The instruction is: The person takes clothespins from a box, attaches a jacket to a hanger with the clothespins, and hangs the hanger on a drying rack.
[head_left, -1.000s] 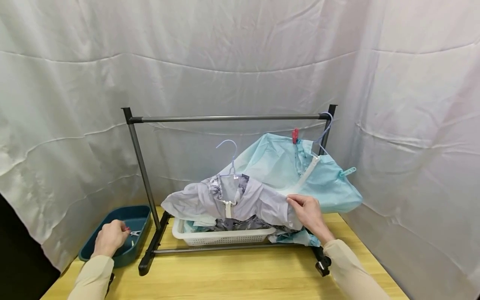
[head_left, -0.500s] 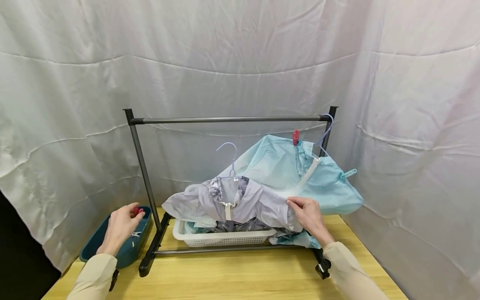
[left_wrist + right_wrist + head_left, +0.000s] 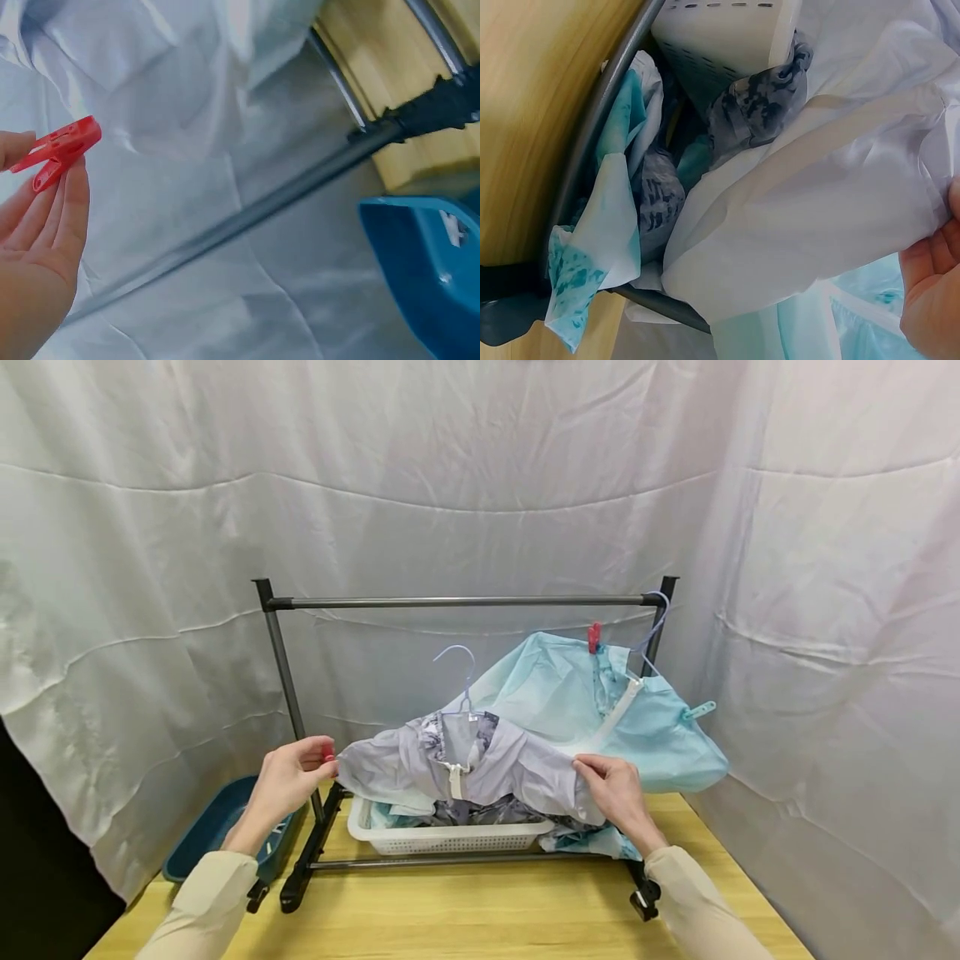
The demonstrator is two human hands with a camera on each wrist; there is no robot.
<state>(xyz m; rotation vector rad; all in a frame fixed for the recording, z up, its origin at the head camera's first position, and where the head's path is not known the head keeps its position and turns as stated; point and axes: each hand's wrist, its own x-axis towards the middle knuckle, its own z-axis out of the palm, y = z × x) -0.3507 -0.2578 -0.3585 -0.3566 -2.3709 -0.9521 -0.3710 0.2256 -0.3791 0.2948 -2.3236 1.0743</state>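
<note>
The left hand (image 3: 283,781) pinches a red clothespin (image 3: 327,750) between thumb and fingertips, held up just beside the left sleeve end of the lavender jacket (image 3: 525,764). In the left wrist view the red clothespin (image 3: 57,151) sits at the fingertips (image 3: 69,196), with the rack's grey upright behind it. The right hand (image 3: 617,789) grips the right shoulder of the lavender jacket, fingers curled over the fabric. The jacket sits on a pale blue hanger (image 3: 459,670) and is draped over a white basket (image 3: 442,837) of crumpled clothes on the worktop (image 3: 465,910). Behind it to the right, a light blue garment (image 3: 555,681) hangs from the drying rack (image 3: 465,602), with a red clip (image 3: 594,637) and a teal clip (image 3: 697,710) on it. A dark teal tray (image 3: 213,827) lies at the near left, beside the rack's foot.
</note>
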